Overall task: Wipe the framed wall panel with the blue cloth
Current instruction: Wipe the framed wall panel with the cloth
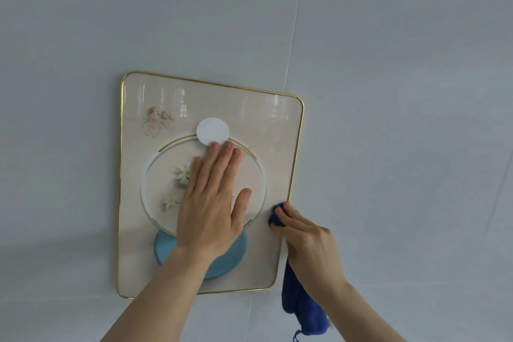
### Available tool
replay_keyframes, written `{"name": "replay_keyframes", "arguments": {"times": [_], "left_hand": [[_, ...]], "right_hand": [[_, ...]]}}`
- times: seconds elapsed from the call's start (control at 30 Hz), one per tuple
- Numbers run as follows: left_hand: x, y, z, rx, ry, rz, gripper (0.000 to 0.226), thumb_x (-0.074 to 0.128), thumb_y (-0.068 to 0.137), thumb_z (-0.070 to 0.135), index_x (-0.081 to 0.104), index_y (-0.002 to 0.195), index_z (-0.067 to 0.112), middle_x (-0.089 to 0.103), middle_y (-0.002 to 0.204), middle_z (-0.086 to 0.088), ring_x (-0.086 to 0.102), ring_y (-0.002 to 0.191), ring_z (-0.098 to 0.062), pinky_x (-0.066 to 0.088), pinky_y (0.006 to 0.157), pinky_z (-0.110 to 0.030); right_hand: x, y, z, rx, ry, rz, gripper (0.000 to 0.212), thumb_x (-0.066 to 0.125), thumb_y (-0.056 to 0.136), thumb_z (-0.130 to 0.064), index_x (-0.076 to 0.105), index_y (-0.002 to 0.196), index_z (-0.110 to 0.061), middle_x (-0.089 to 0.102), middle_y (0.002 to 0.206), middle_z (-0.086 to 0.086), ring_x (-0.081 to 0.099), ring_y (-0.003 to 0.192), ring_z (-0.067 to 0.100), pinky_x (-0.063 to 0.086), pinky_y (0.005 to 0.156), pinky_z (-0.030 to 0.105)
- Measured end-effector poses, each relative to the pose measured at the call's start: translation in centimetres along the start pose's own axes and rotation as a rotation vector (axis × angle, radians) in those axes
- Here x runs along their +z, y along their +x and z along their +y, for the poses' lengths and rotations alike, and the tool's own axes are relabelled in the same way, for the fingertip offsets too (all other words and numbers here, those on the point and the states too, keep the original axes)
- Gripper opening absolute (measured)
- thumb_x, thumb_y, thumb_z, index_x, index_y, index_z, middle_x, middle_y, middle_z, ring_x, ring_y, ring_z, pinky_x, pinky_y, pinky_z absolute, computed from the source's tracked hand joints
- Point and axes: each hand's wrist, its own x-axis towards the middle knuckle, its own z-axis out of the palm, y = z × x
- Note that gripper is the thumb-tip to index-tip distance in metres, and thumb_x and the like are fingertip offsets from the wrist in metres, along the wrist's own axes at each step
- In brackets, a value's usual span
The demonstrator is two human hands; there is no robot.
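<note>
A cream framed wall panel (272, 153) with a thin gold rim hangs tilted on the wall. It carries a ring design, white flowers, a white disc and a light blue disc. A brownish smudge (158, 121) marks its upper left corner. My left hand (212, 200) lies flat on the panel's middle, fingers together and pointing up. My right hand (305, 241) grips the blue cloth (298, 305) and presses a bunched part of it against the panel's right edge, low down. The remainder of the cloth hangs below my wrist.
The pale grey wall (388, 64) fills the view around the panel. A thin seam (294, 33) runs down the wall to the panel's upper right corner.
</note>
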Motion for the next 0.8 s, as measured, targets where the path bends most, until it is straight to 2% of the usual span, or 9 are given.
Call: {"name": "replay_keyframes", "arguments": {"times": [0.1,0.13,0.2,0.27,0.37,0.5,0.63,0.7,0.8], "left_hand": [[-1.8,0.2,0.5,-0.043,-0.054,-0.104,0.067,0.024,0.106,0.05,0.018,0.165,0.018,0.009,0.175,0.004,-0.002,0.162,-0.013,0.013,0.133,-0.045],[-2.4,0.2,0.9,-0.075,-0.094,-0.133,0.068,0.023,0.105,0.053,0.019,0.164,0.02,0.009,0.175,0.006,-0.003,0.162,-0.01,0.012,0.133,-0.042],[-3.7,-0.2,2.3,-0.171,-0.222,-0.169,0.071,0.021,0.1,0.06,0.025,0.163,0.025,0.014,0.174,0.01,0.003,0.161,-0.007,0.014,0.133,-0.039],[-4.8,-1.6,4.1,-0.244,-0.356,-0.219,0.073,0.025,0.095,0.067,0.027,0.16,0.035,0.022,0.171,0.016,0.013,0.159,-0.003,0.023,0.13,-0.039],[-5.6,-4.6,7.4,-0.234,-0.577,-0.393,0.076,0.054,0.087,0.066,0.02,0.155,0.054,0.022,0.164,0.034,0.021,0.151,0.01,0.031,0.123,-0.03],[-5.7,-7.7,11.0,-0.196,-0.724,-0.632,0.112,0.084,0.073,0.051,0.004,0.149,0.068,0.017,0.154,0.05,0.028,0.145,0.017,0.036,0.113,-0.017],[-5.6,-7.7,11.7,-0.315,-0.698,-0.512,0.118,0.089,0.076,0.034,0.003,0.146,0.074,0.04,0.141,0.05,0.054,0.12,0.016,0.048,0.091,-0.009],[-6.3,-7.2,11.5,-0.317,-0.615,-0.426,0.109,0.087,0.08,0.033,0.009,0.146,0.073,0.049,0.129,0.046,0.059,0.109,0.013,0.051,0.085,-0.009],[-7.6,-6.8,10.5,-0.219,-0.466,-0.373,0.091,0.085,0.08,0.038,0.028,0.145,0.066,0.051,0.123,0.033,0.055,0.111,0.012,0.056,0.088,-0.016]], "right_hand": [[-2.6,-0.1,-1.9,0.515,0.425,-0.019,0.042,0.074,0.084,0.013,0.086,0.088,-0.027,0.075,0.107,-0.034,0.07,0.112,0.0,0.052,0.081,0.003],[-3.6,-0.1,-2.3,0.682,0.55,-0.027,0.04,0.074,0.089,0.006,0.087,0.085,-0.032,0.074,0.096,-0.041,0.071,0.105,-0.006,0.05,0.081,0.0],[-5.4,-0.3,-2.3,0.89,0.72,-0.047,0.037,0.074,0.091,-0.003,0.085,0.084,-0.037,0.078,0.082,-0.034,0.074,0.09,-0.009,0.054,0.083,0.006],[-6.8,-0.6,-2.2,1.018,0.859,-0.038,0.029,0.075,0.09,-0.004,0.087,0.088,-0.03,0.083,0.086,-0.02,0.077,0.086,-0.004,0.06,0.089,0.022],[-8.5,-0.9,-2.2,1.112,1.054,0.003,0.021,0.076,0.09,-0.003,0.086,0.092,-0.021,0.086,0.089,-0.006,0.08,0.086,0.006,0.06,0.087,0.028],[-10.3,-0.5,-2.2,1.187,1.296,0.056,0.015,0.071,0.094,0.0,0.083,0.098,-0.009,0.081,0.083,0.023,0.078,0.074,0.034,0.064,0.077,0.041],[-11.0,-0.3,-2.5,1.256,1.531,-0.018,0.015,0.068,0.097,-0.002,0.08,0.106,-0.001,0.079,0.092,0.032,0.076,0.079,0.043,0.063,0.087,0.062],[-11.1,-0.3,-2.7,1.27,1.612,-0.057,0.016,0.066,0.098,-0.002,0.077,0.108,0.004,0.077,0.1,0.035,0.078,0.089,0.046,0.063,0.09,0.063],[-11.0,-0.2,-3.5,1.2,1.672,-0.156,0.02,0.064,0.1,-0.004,0.077,0.112,0.005,0.073,0.116,0.037,0.074,0.108,0.048,0.06,0.1,0.058]]}}
